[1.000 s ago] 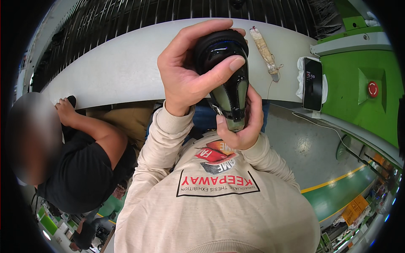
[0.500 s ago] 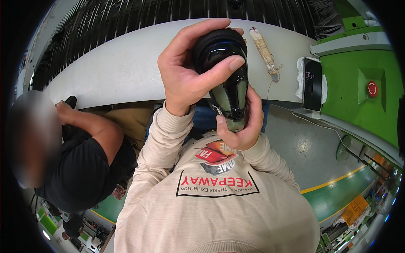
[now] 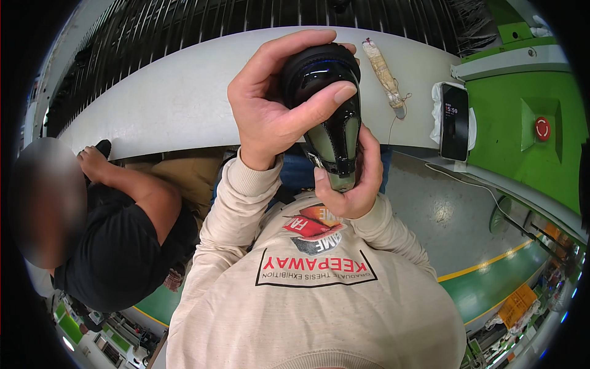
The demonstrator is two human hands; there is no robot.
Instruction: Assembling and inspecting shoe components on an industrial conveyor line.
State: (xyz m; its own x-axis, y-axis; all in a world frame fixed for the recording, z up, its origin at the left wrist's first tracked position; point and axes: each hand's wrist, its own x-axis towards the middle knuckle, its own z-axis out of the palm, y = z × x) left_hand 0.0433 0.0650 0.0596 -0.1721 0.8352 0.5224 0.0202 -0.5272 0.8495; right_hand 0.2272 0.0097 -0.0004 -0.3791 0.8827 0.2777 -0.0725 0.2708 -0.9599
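Observation:
A glossy black shoe (image 3: 316,80) with a T-shaped strap and a grey-green inside is held up over the near edge of the white work surface, toe away from me. My left hand (image 3: 270,114) wraps round the toe end, its thumb lying across the shiny upper. At the heel end, my right hand (image 3: 359,178) grips from below and the right, with the thumb on the near left side. Beyond my right hand lies a knife (image 3: 382,69) with a wrapped, yellowish handle, thin string and a short blade tip. The shoe's underside is hidden.
A phone (image 3: 454,120) rests on white material beside a green machine panel (image 3: 504,111) with a red push button (image 3: 542,129). Dark metal bars (image 3: 246,15) run behind the white surface (image 3: 178,92). A co-worker in black (image 3: 126,246) sits close on my left.
My hands and the shoe keep almost the same place. The co-worker on the left has shifted a little, arm and head included.

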